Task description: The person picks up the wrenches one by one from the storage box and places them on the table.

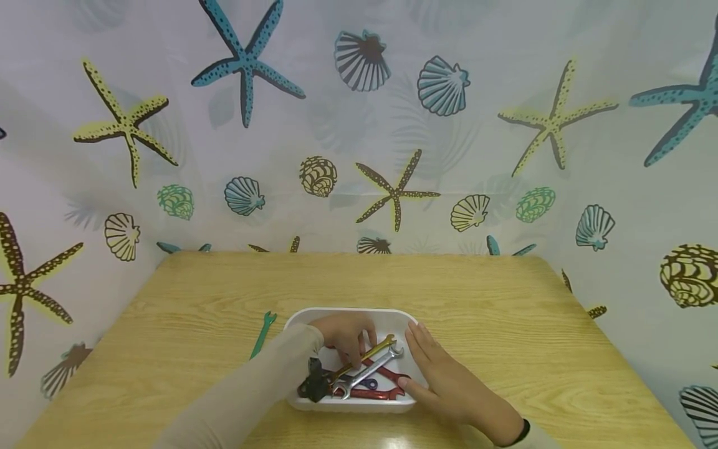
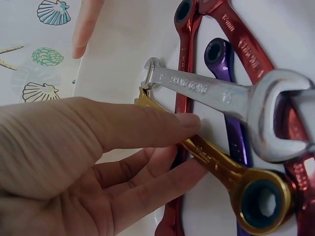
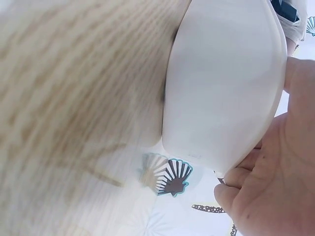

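My left hand (image 1: pixel 343 333) reaches into a white plastic tray (image 1: pixel 348 310) and pinches a gold wrench (image 2: pixel 221 169) between thumb and fingers. The gold wrench's ring end points toward the lower right in the left wrist view. Against it lies a silver wrench (image 2: pixel 202 88), above a purple wrench (image 2: pixel 236 137) and several red wrenches (image 2: pixel 253 54). On the tray's right side, my right hand (image 1: pixel 449 380) rests along the rim with its fingers extended. The right wrist view shows that hand touching the rim beside the tray's outer wall (image 3: pixel 221 83).
A green wrench (image 1: pixel 262 337) lies on the wooden table (image 1: pixel 477 299) left of the tray, partly behind my left sleeve (image 1: pixel 252 386). A curtain (image 1: pixel 336 125) printed with starfish and shells stands around the table's back and sides.
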The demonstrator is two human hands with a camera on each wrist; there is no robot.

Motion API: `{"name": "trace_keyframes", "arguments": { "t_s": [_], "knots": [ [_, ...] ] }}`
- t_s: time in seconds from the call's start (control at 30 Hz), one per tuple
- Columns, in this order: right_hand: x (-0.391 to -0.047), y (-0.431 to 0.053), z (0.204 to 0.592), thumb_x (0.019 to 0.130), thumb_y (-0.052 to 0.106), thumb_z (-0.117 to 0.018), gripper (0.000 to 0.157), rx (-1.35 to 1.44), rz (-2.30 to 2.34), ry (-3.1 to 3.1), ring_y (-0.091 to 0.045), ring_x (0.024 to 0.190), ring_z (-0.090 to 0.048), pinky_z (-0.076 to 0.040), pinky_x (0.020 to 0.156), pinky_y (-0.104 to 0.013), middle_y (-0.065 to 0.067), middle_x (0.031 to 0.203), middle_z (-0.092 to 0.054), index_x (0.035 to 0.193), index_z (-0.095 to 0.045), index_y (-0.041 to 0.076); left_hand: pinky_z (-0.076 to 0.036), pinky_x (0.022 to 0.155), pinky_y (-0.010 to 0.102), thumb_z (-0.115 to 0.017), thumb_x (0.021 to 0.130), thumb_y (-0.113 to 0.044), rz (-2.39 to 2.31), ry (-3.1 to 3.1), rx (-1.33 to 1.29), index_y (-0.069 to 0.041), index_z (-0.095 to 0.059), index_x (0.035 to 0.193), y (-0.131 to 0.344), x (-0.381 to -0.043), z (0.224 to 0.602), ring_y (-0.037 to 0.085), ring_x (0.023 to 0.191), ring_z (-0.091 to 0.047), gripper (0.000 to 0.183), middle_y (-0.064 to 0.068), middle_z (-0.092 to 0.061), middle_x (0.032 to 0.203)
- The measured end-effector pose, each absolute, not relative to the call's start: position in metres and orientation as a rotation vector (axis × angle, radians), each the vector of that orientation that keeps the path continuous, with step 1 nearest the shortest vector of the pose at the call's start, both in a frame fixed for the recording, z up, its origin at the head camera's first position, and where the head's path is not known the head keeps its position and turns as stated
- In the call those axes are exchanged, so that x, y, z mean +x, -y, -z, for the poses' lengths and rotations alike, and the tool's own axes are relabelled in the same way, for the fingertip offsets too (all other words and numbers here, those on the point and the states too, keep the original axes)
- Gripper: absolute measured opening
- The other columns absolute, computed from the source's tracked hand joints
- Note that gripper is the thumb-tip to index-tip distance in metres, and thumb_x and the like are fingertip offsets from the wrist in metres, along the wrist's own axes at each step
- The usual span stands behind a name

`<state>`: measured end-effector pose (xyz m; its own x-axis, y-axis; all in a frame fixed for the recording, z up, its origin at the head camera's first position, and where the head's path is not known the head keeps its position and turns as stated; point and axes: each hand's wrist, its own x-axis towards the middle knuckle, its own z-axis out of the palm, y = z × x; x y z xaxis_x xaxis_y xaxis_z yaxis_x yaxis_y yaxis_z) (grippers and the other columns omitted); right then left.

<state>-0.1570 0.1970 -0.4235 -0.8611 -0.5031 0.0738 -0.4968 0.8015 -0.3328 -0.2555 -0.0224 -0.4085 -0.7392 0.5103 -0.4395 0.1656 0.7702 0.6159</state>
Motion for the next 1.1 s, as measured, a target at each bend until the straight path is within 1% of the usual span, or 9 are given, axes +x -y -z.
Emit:
{"name": "trace_keyframes", "arguments": {
  "t_s": [0.07,0.3,0.37,0.6,0.67,0.9,1.0,1.1],
  "knots": [
    [-0.157,-0.197,0.424,0.097,0.054,-0.041,0.079,-0.828,0.531,-2.970,-0.031,0.146,-0.009,-0.022,0.113,-0.048,-0.016,0.159,-0.010,0.150,-0.022,-0.002,-0.044,0.051,0.026,-0.078,0.067,0.010,-0.740,-2.359,0.505,-0.012,-0.064,0.098,0.022,-0.255,0.408,0.016,0.063,-0.062,0.041,0.006,-0.062,0.083],
    [-0.156,-0.197,0.423,0.098,0.053,-0.041,0.078,-0.850,0.533,-2.973,-0.033,0.146,-0.010,-0.023,0.112,-0.049,-0.017,0.159,-0.010,0.150,-0.022,-0.002,-0.049,0.053,0.025,-0.073,0.066,0.014,-0.778,-2.354,0.539,-0.009,-0.063,0.098,0.024,-0.258,0.411,0.015,0.065,-0.056,0.041,0.006,-0.059,0.082],
    [-0.155,-0.197,0.424,0.098,0.052,-0.041,0.078,-0.857,0.539,-2.973,-0.034,0.145,-0.010,-0.023,0.112,-0.050,-0.017,0.159,-0.010,0.150,-0.022,-0.003,-0.048,0.052,0.025,-0.072,0.066,0.015,-0.781,-2.350,0.551,-0.009,-0.064,0.098,0.025,-0.259,0.411,0.014,0.064,-0.055,0.040,0.006,-0.059,0.082],
    [-0.156,-0.198,0.425,0.098,0.054,-0.040,0.078,-0.859,0.525,-2.991,-0.033,0.145,-0.011,-0.022,0.112,-0.048,-0.018,0.158,-0.014,0.149,-0.023,-0.002,-0.035,0.043,0.023,-0.070,0.069,0.012,-0.695,-2.391,0.558,-0.016,-0.070,0.096,0.026,-0.262,0.414,0.011,0.054,-0.049,0.039,0.000,-0.061,0.081],
    [-0.157,-0.198,0.425,0.098,0.054,-0.041,0.078,-0.861,0.527,-2.987,-0.033,0.145,-0.011,-0.022,0.112,-0.049,-0.018,0.158,-0.014,0.149,-0.023,-0.002,-0.033,0.043,0.023,-0.071,0.069,0.011,-0.692,-2.388,0.548,-0.017,-0.070,0.096,0.027,-0.262,0.414,0.011,0.054,-0.048,0.038,0.001,-0.062,0.082],
    [-0.157,-0.198,0.424,0.098,0.054,-0.040,0.078,-0.839,0.512,-2.972,-0.032,0.146,-0.009,-0.021,0.113,-0.048,-0.017,0.159,-0.011,0.150,-0.021,-0.002,-0.040,0.047,0.024,-0.070,0.074,0.008,-0.707,-2.408,0.530,-0.020,-0.069,0.100,0.028,-0.262,0.410,0.013,0.059,-0.054,0.038,-0.001,-0.061,0.084],
    [-0.157,-0.197,0.423,0.098,0.053,-0.041,0.078,-0.831,0.518,-2.968,-0.032,0.146,-0.009,-0.022,0.113,-0.049,-0.016,0.159,-0.010,0.150,-0.021,-0.001,-0.043,0.049,0.025,-0.069,0.076,0.007,-0.738,-2.405,0.546,-0.019,-0.069,0.102,0.029,-0.262,0.407,0.013,0.062,-0.056,0.037,-0.001,-0.062,0.085],
    [-0.156,-0.197,0.422,0.098,0.053,-0.041,0.078,-0.822,0.536,-2.965,-0.032,0.146,-0.009,-0.023,0.113,-0.049,-0.016,0.159,-0.010,0.150,-0.021,-0.001,-0.049,0.054,0.027,-0.070,0.078,0.006,-0.785,-2.387,0.559,-0.017,-0.069,0.104,0.030,-0.261,0.403,0.015,0.067,-0.060,0.035,0.001,-0.062,0.088]
  ]
}}
